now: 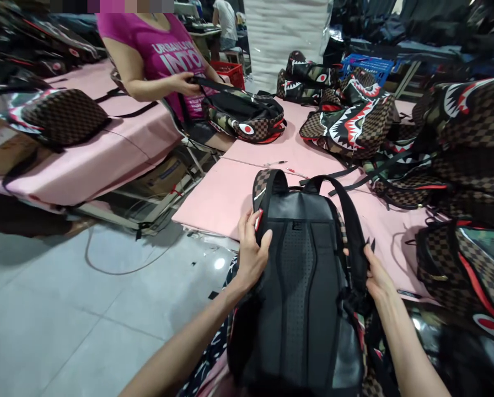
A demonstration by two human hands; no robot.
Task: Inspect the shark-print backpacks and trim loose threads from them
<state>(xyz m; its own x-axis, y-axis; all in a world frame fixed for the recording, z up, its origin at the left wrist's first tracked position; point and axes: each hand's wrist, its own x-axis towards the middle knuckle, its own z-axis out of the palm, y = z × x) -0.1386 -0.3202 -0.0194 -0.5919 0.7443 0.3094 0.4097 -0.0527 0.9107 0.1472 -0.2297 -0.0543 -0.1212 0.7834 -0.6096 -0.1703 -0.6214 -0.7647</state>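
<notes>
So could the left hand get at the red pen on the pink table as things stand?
Probably not directly: the left hand is at the backpack's edge, and the bag's top and looped straps stand between it and the red pen. Reaching over or around looks possible.

Backpack (299,270): between left hand (252,253) and right hand (378,278).
Pens (275,162): on bench (208,193), ahead of left hand, slightly right.
Bag pile (466,127): on bench, right of and beyond right hand.
Co-worker (133,55): beyond left hand, another bag (266,129) in front.
Second bench (106,171): left of left hand, across floor (85,314).
</notes>
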